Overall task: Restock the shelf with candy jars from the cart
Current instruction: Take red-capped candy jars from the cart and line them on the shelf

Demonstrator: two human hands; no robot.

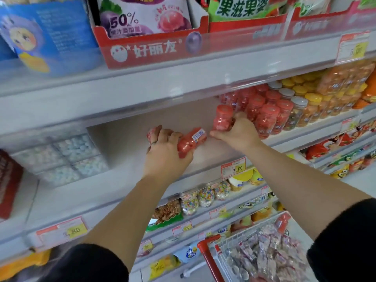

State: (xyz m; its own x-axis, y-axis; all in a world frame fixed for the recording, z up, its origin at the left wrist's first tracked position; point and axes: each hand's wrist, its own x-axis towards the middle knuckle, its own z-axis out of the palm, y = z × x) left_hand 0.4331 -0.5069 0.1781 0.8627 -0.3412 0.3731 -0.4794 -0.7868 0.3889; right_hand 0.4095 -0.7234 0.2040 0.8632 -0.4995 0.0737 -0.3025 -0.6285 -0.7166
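Black sleeves (85,263) frame the bottom of the view, and both bare forearms stretch up and away from them toward the middle shelf. At near right stands the cart (209,258) with a red handle. Its wire basket is heaped with wrapped sweets (264,253), and one red cart jar (282,221) stands at its far edge.

Farther in, the left hand (166,153) is turned palm down over the open part of the shelf (122,192). Its fingers are curled round a sideways jar (191,142), a red candy jar lying on its side with a barcode label facing up and its end pointing right. Something else red shows (153,133) past the knuckles on the left; I cannot tell how it is held.

Just to the right and slightly farther, the right hand (239,133) has its wrist bent and its fingers wrapped round the lower body of an upright jar (222,119). This one is also red with a red lid, and it stands on the shelf at the left end of the row of red jars (264,112), just beside them. White-lidded and yellow-lidded jars (305,102) continue that row to the right. A price tag (234,169) reading 3.00 hangs on the shelf edge between the two forearms.

At far left on the same shelf sit clear boxes of pale sweets (67,157). On the shelf above, a red display carton (146,50) holds fruit-candy bags.
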